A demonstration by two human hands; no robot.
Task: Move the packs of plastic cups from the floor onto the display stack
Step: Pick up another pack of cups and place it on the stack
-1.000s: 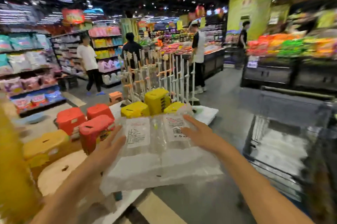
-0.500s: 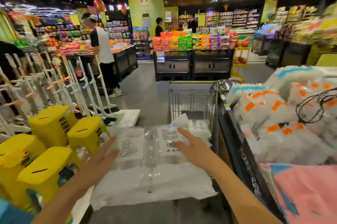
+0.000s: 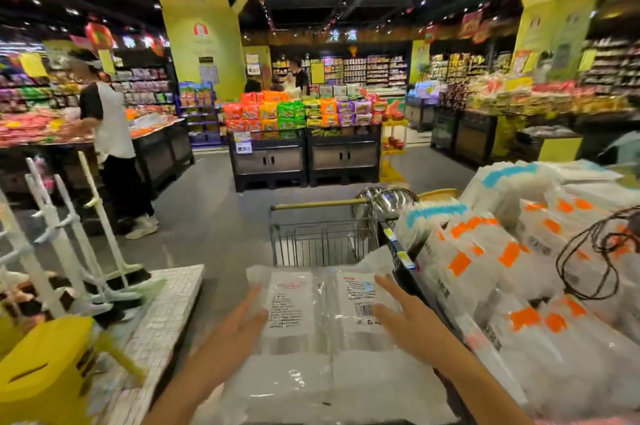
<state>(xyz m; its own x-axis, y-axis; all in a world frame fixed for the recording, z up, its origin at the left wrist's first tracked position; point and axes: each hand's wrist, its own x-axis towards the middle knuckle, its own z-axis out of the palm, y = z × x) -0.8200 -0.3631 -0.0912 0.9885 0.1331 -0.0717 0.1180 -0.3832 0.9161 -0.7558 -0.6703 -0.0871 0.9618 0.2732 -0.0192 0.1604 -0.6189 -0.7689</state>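
Note:
Two clear packs of plastic cups [image 3: 322, 338], each with a white label, lie side by side in front of me, carried between my palms. My left hand [image 3: 239, 327] presses flat against the left pack's side with straight fingers. My right hand [image 3: 403, 317] lies flat on the right pack's label. To the right rises the display stack [image 3: 540, 286] of white packs with orange and blue markings, close to my right forearm.
A wire shopping cart [image 3: 318, 234] stands straight ahead, just beyond the packs. Yellow plastic stools [image 3: 45, 369] and white mop racks [image 3: 69, 237] fill the left side on a white pallet. A person [image 3: 110, 147] stands at a counter far left.
My view has swung to the right, from the stools toward the cart and the display stack. The packs stay between both hands and are now nearer the stack.

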